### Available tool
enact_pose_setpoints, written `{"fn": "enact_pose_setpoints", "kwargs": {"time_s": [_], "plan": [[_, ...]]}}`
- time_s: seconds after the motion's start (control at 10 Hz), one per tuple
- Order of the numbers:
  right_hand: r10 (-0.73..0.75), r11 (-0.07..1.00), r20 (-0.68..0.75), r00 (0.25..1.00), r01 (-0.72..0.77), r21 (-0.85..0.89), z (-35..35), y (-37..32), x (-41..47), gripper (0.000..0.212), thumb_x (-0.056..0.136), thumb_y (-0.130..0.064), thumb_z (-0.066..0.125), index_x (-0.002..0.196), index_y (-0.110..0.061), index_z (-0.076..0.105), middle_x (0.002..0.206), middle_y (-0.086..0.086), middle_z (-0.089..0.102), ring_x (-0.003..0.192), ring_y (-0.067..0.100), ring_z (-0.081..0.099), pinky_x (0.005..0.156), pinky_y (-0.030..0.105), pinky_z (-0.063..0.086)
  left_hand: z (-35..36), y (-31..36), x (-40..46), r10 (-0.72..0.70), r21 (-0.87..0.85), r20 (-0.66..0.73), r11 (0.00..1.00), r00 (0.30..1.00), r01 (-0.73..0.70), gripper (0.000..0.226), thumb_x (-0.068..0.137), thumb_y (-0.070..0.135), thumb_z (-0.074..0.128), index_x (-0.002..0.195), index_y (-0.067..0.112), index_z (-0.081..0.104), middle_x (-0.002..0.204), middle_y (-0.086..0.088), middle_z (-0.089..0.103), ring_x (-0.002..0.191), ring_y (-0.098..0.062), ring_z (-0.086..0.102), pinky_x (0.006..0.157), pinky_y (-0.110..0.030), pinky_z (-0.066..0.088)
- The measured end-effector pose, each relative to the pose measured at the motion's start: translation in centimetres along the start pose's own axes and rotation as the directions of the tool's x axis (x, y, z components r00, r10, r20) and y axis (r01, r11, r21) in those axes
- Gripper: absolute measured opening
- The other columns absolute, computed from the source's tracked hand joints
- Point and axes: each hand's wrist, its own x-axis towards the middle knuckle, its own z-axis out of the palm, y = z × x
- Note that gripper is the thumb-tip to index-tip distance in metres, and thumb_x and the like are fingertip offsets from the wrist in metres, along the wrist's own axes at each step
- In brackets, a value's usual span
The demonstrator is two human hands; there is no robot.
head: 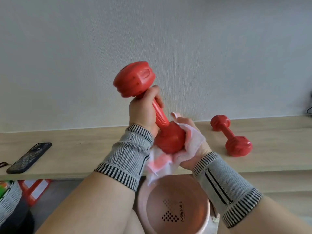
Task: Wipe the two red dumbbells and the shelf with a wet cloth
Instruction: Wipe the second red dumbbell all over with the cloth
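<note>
Upright, red dumbbell (152,105), left fingers (157,97) wrapping handle, right hand (190,142) cupping cloth (189,144) against lower head

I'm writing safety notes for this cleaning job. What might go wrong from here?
The held dumbbell hangs tilted above the pink basin, gripped only by the left hand; a wet handle might slip. The cloth in the right hand could drip toward the phone on the shelf.
</note>
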Motion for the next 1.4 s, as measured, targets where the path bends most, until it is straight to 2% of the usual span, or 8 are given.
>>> {"fn": "enact_pose_setpoints", "kwargs": {"time_s": [0.1, 0.3, 0.6, 0.7, 1.0, 1.1, 1.3, 1.4], "plan": [[-0.307, 0.945, -0.217, 0.927, 0.269, -0.186, 1.0, 0.6, 0.3, 0.042, 0.066, -0.031, 0.080, 0.099, -0.010, 0.063, 0.094, 0.015, 0.069, 0.085, 0.027, 0.068, 0.085, 0.048, 0.053, 0.2, -0.6, 0.5, -0.155, -0.004, -0.258, 0.987, 0.954, 0.160, 0.027, 0.088, 0.025, 0.067, 0.065, 0.016, 0.055, 0.058, 0.001, 0.054, 0.052, -0.015, 0.051, 0.064, -0.033, 0.043], [-0.672, 0.085, 0.186, 0.717, 0.324, -0.942, 0.7, -0.2, 0.1, 0.028, 0.066, -0.026, 0.053, 0.087, -0.019, 0.070, 0.089, -0.003, 0.067, 0.086, 0.015, 0.061, 0.079, 0.028, 0.047, -1.0, -1.9, 0.0, -0.360, -0.359, -0.232, 0.895, 0.904, 0.264, 0.030, 0.087, 0.008, 0.056, 0.063, 0.018, 0.041, 0.048, 0.005, 0.040, 0.038, -0.011, 0.041, 0.044, -0.019, 0.037], [0.014, 1.000, -0.004, 1.000, -0.014, 0.017, -0.4, -1.7, 0.9, 0.026, 0.094, -0.032, 0.050, 0.083, -0.015, 0.067, 0.075, 0.005, 0.070, 0.063, 0.020, 0.067, 0.069, 0.038, 0.050, -0.9, -1.5, -0.6, -0.350, -0.511, -0.104, 0.822, 0.931, 0.252, 0.027, 0.087, 0.013, 0.049, 0.063, 0.022, 0.038, 0.047, 0.010, 0.035, 0.037, -0.008, 0.035, 0.051, -0.022, 0.033], [-0.083, 0.924, -0.133, 0.988, 0.126, 0.362, 0.3, 0.3, 0.6, 0.030, 0.097, -0.038, 0.044, 0.112, -0.017, 0.061, 0.097, 0.002, 0.066, 0.077, 0.014, 0.068, 0.073, 0.035, 0.054, -1.2, -1.8, 0.0, -0.372, -0.612, -0.154, 0.763, 0.916, 0.207, 0.029, 0.086, 0.013, 0.048, 0.061, 0.022, 0.036, 0.048, 0.011, 0.035, 0.038, -0.007, 0.035, 0.054, -0.023, 0.034], [-0.770, 0.198, 0.144, 0.622, 0.447, -0.872, 0.4, 1.3, 1.2, 0.072, 0.065, -0.057, 0.065, 0.125, -0.022, 0.049, 0.117, -0.008, 0.054, 0.108, 0.005, 0.053, 0.096, 0.020, 0.042, -2.7, -3.2, 0.5, -0.500, -0.731, -0.115, 0.628, 0.858, 0.267, 0.034, 0.089, 0.014, 0.044, 0.057, 0.018, 0.031, 0.039, 0.006, 0.037, 0.029, -0.009, 0.040, 0.047, -0.014, 0.043], [-0.366, 0.872, -0.228, 0.902, 0.247, -0.423, 0.9, -0.2, 2.1, 0.055, 0.071, -0.060, 0.067, 0.108, -0.020, 0.062, 0.098, 0.006, 0.070, 0.094, 0.019, 0.066, 0.093, 0.042, 0.050, -2.7, -3.9, 0.6, -0.480, -0.722, -0.090, 0.635, 0.872, 0.275, 0.028, 0.085, 0.015, 0.048, 0.061, 0.021, 0.034, 0.046, 0.010, 0.037, 0.035, -0.008, 0.040, 0.056, -0.018, 0.040], [0.055, 0.990, -0.227, 0.972, -0.025, 0.136, -0.3, -0.7, 3.0, 0.034, 0.088, -0.047, 0.054, 0.082, -0.014, 0.052, 0.077, 0.003, 0.056, 0.089, 0.013, 0.057, 0.107, 0.031, 0.037, -2.3, -4.9, 0.9, -0.465, -0.567, -0.122, 0.758, 0.877, 0.323, 0.022, 0.087, 0.023, 0.057, 0.070, 0.018, 0.045, 0.059, 0.003, 0.046, 0.048, -0.013, 0.049, 0.057, -0.026, 0.044], [-0.426, 0.900, -0.307, 0.851, 0.364, -0.239, 0.2, -0.7, 2.4, 0.049, 0.076, -0.049, 0.058, 0.100, -0.007, 0.067, 0.088, 0.001, 0.070, 0.086, 0.011, 0.066, 0.089, 0.027, 0.051, -2.1, -5.0, 0.6, -0.577, -0.270, 0.016, 0.784, 0.817, 0.559, 0.021, 0.092, 0.034, 0.058, 0.087, 0.014, 0.053, 0.073, -0.005, 0.057, 0.067, -0.022, 0.063, 0.057, -0.027, 0.054]]}}
